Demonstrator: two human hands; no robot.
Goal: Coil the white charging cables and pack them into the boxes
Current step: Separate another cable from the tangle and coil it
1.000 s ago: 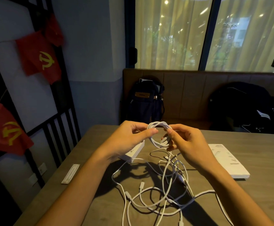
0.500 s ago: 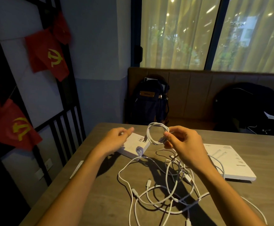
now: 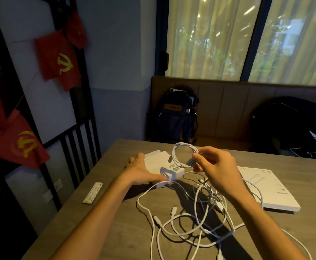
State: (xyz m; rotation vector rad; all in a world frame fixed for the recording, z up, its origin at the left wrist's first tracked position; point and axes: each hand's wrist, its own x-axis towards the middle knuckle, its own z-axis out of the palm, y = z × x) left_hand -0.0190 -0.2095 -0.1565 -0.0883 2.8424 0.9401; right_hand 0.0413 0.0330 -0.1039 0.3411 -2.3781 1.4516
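1. The loose cables [image 3: 191, 222] are cut off by the lower edge. The left part of the small box [image 3: 164, 166] is hidden under the left hand [image 3: 142, 171]. The print on the box cannot be read.
2. The coiled cable [image 3: 177, 156] is pinched between thumb and fingers of the right hand [image 3: 217, 169]. Its ring is held up to the left of this hand, above the small box.
3. The left hand is spread on the small box, with the thumb stretched along the near edge.
4. A flat box [image 3: 269, 190] is seen on the table [image 3: 106, 231] to the right of the right hand. The loose cables are tangled below the right hand.
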